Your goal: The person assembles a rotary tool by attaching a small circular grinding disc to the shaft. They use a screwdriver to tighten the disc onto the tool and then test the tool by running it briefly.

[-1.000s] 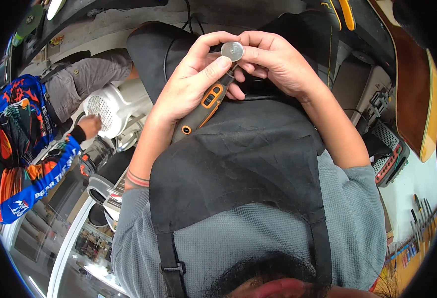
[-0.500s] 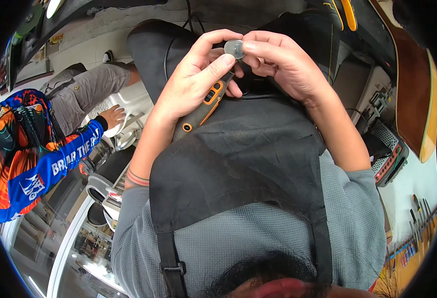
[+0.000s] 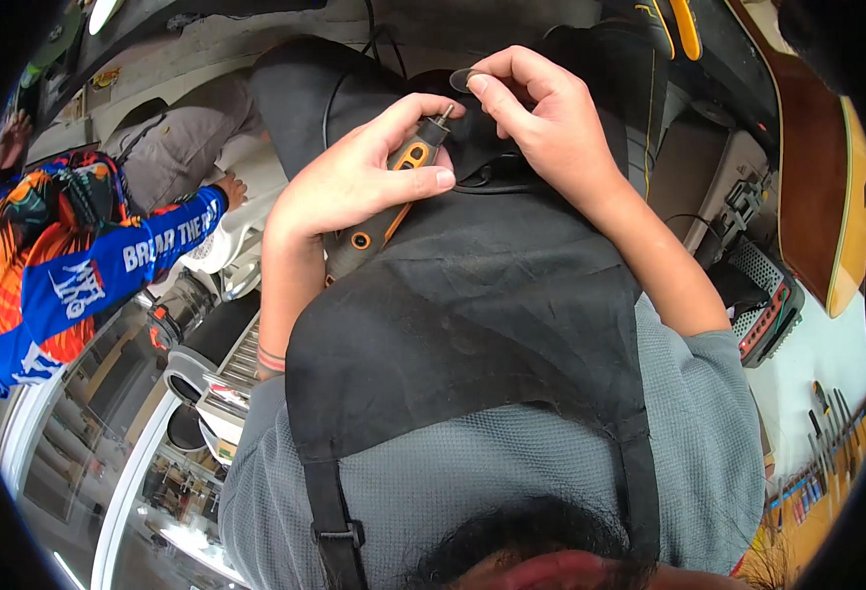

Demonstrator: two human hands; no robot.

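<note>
My left hand (image 3: pixel 354 187) grips an orange and dark grey rotary tool (image 3: pixel 379 221), tip pointing up and to the right. The tool's bare metal shaft (image 3: pixel 445 114) shows just past my fingers. My right hand (image 3: pixel 546 133) pinches a small grey disc (image 3: pixel 460 79) between thumb and fingertips, just above and to the right of the shaft, apart from it. Both hands are held in front of my black apron (image 3: pixel 472 324).
A person in a blue and orange jersey (image 3: pixel 69 265) stands at the left, reaching toward a white object (image 3: pixel 231 236). A brown guitar body (image 3: pixel 816 187) leans at the right. Hand tools (image 3: pixel 831 423) hang at the lower right. A red and black device (image 3: pixel 767 315) sits beside my right elbow.
The disc sat on the tool's tip before; now my right hand holds it off the tip and the shaft is bare. The person in the jersey has reached further right.
</note>
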